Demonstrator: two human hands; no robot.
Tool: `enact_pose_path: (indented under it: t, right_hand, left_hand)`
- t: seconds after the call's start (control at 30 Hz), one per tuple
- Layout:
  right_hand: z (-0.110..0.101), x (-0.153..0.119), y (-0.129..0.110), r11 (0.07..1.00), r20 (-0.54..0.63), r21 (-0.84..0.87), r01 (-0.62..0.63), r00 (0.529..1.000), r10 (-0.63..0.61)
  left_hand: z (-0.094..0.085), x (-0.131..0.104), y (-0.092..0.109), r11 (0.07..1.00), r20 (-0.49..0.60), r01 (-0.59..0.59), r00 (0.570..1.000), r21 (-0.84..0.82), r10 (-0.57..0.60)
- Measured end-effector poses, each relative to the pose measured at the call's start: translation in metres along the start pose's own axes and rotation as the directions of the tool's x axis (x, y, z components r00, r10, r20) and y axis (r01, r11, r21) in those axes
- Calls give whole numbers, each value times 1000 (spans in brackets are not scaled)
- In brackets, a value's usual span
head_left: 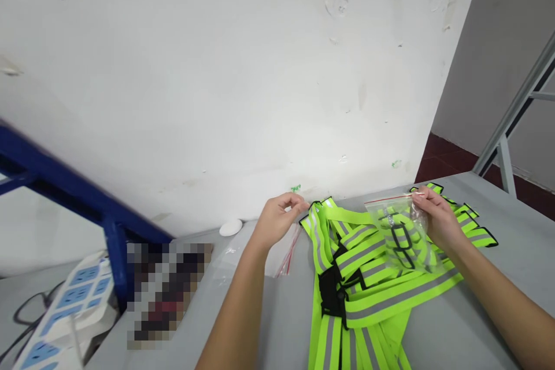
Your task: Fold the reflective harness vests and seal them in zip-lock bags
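Observation:
My right hand [437, 217] pinches the upper right corner of a clear zip bag [401, 237] with a red seal line. Inside the bag is a folded neon-yellow strap with grey reflective stripes and black trim. Under it lies a heap of similar reflective straps [385, 303] with black buckles [333, 295]. My left hand [281, 218] is at the heap's upper left end, fingers curled and thumb tip close to the forefinger. Whether it grips a strap end there is hidden. Below and left of that hand rest empty clear zip bags [277, 251] with red seal lines.
The grey tabletop [507, 289] meets a scuffed white wall [243, 81]. A white oval object [230, 227] lies by the wall. On the left are a blue metal frame [65, 185], a power strip [65, 312] and a pixelated item [169, 295]. A grey metal frame [515, 110] stands right.

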State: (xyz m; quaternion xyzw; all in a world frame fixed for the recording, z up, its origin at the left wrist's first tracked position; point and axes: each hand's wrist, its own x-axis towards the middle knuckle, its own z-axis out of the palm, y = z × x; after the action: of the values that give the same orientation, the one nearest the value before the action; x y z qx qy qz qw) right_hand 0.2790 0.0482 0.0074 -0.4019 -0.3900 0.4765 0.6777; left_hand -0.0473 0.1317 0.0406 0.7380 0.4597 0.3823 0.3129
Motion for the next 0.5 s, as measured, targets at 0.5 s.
enact_pose_path:
  t: [0.5]
  right_hand:
    - [-5,2,4,979,333,-182,90,942,-25]
  left_hand:
    - [89,-18,69,953,600,35,783,-301,161]
